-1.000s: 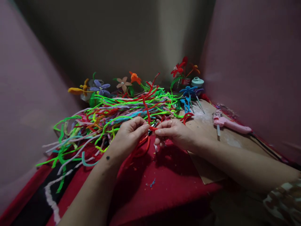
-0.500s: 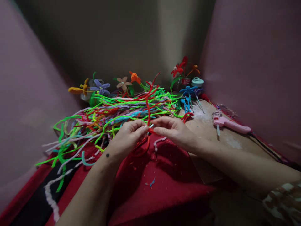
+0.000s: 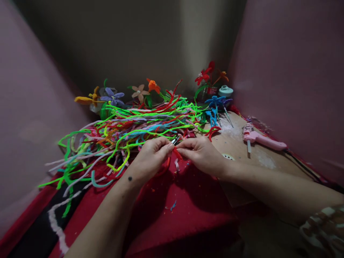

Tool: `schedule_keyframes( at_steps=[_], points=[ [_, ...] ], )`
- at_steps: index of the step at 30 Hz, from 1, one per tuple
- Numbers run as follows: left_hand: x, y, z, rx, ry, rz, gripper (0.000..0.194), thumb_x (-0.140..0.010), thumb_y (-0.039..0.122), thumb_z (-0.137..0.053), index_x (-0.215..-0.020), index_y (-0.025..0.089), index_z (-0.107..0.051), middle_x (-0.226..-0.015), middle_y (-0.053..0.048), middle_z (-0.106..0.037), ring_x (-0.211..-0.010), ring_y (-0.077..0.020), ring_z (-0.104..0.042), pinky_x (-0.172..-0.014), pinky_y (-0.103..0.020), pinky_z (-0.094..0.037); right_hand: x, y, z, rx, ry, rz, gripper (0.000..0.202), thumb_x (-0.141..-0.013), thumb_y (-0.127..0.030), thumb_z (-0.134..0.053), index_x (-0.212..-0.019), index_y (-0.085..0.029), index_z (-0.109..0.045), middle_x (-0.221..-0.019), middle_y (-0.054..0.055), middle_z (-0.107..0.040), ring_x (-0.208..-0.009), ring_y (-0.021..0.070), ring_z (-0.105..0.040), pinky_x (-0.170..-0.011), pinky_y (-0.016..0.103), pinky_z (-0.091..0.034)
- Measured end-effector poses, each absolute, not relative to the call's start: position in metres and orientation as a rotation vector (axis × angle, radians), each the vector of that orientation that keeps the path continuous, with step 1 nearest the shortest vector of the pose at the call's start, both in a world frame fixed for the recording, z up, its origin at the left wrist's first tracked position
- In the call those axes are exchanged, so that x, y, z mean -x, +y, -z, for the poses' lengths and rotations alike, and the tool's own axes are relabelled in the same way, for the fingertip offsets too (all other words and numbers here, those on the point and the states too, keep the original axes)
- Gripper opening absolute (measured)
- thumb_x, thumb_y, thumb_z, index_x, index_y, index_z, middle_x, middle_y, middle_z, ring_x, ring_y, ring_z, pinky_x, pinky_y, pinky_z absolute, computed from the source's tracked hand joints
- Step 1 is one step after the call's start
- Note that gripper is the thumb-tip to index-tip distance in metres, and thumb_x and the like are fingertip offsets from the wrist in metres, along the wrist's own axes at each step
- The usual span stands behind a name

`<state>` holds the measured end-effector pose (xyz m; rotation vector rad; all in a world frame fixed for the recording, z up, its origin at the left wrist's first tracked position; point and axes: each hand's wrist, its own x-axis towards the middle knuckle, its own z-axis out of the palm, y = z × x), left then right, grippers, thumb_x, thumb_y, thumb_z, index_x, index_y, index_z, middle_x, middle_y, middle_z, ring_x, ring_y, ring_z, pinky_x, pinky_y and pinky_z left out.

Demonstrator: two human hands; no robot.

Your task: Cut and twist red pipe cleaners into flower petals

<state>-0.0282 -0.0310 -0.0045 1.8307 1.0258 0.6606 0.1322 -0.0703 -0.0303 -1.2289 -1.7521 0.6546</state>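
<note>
At the centre my left hand (image 3: 154, 152) is closed in a pinch on a red pipe cleaner (image 3: 167, 165), whose length hangs below the fingers. A small metal tip (image 3: 175, 140) sticks up by its fingertips; the rest of that tool is hidden. My right hand (image 3: 200, 153) pinches another part of the red pipe cleaner, its fingertips almost touching the left ones. Behind both hands lies a big pile of coloured pipe cleaners (image 3: 145, 122), green, red, pink and blue. A short pale pink piece (image 3: 176, 165) rests on the red cloth (image 3: 188, 204) just below the hands.
Pipe cleaner flowers, among them a purple one (image 3: 113, 96) and an orange one (image 3: 153, 86), stand behind the pile. On the board at right are a pink glue gun (image 3: 264, 139) with a black cord and blue flowers (image 3: 215, 101). Walls rise on both sides.
The red strand that stood upright above my fingers no longer shows there. My right fingers have closed more tightly around the red piece. A white holed disc now shows beside my right wrist.
</note>
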Motion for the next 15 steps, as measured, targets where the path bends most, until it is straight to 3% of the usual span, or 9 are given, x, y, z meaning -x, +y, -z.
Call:
schedule_keyframes(
  at_steps=[3, 6, 11, 15],
  points=[
    [0.0268, -0.0298, 0.0051, -1.841, 1.053, -0.696, 0.022, -0.075, 0.033, -0.054, -0.062, 0.016, -0.051, -0.053, 0.005, -0.041, -0.048, -0.0076, -0.034, -0.046, -0.020, -0.027, -0.1301, -0.0696, 0.0270, 1.163, -1.533, -1.113, 0.022, -0.081, -0.022, -0.052, -0.067, -0.012, -0.065, -0.060, 0.002, -0.062, -0.052, 0.0098, -0.054, -0.055, 0.025, -0.043],
    [0.0274, -0.0286, 0.0062, -1.906, 1.059, -0.711, 0.020, -0.076, 0.031, -0.053, -0.065, 0.015, -0.056, -0.055, 0.004, -0.047, -0.051, -0.0092, -0.039, -0.050, -0.021, -0.032, -0.1295, -0.0678, 0.0261, 1.132, -1.409, -1.339, 0.022, -0.079, -0.025, -0.053, -0.066, -0.011, -0.064, -0.061, 0.004, -0.064, -0.050, 0.0110, -0.058, -0.054, 0.026, -0.047],
    [0.0288, -0.0297, 0.0086, -2.120, 1.099, -0.892, 0.017, -0.074, 0.029, -0.057, -0.069, 0.016, -0.066, -0.073, -0.002, -0.062, -0.071, -0.0148, -0.054, -0.069, -0.024, -0.040, -0.1295, -0.0677, 0.0280, 1.200, -1.443, -1.202, 0.017, -0.076, -0.021, -0.057, -0.064, -0.011, -0.065, -0.059, 0.004, -0.065, -0.050, 0.0092, -0.056, -0.054, 0.023, -0.046],
    [0.0264, -0.0329, 0.0090, -2.130, 1.155, -0.851, 0.019, -0.077, 0.029, -0.054, -0.068, 0.017, -0.066, -0.064, 0.001, -0.060, -0.063, -0.0129, -0.052, -0.062, -0.023, -0.039, -0.1280, -0.0692, 0.0271, 1.193, -1.369, -1.228, 0.016, -0.075, -0.023, -0.058, -0.066, -0.012, -0.065, -0.058, 0.003, -0.065, -0.048, 0.0083, -0.054, -0.052, 0.023, -0.045]
  ],
)
